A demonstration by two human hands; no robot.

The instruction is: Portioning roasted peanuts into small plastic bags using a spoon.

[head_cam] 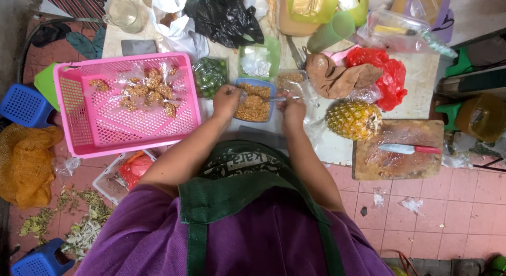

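Big pink basket [84,128] sits to the left of the blue tray [253,102], its mesh floor carrying a scatter of small clear bags of brown crumbly mix [149,89], laid loose so each one stays separate. Right of the tray, a wooden cutting board [395,170] overhangs the surface [421,75] edge, with a red-handled knife [408,148] lying flat on it, blade pointing back toward the tray. A whole pineapple [353,119] lies on its side at the board's near corner, between board and tray. Behind that, a red plastic bag [387,78] and a crumpled brown cloth [337,75] are pushed to the back (out of the working zone, it seems). Just left of the tray, a bag of green fruit [209,75]. Now the tray itself, heaped with the brown mix, sits dead centre in front of the person. The left hand [225,100] is closed at the tray's left rim, pinching what looks like thin clear plastic, though I cannot tell for sure. The right hand [291,108] is closed around a metal spoon [276,99], which reaches in over the mix from the tray's right side, held low and level.
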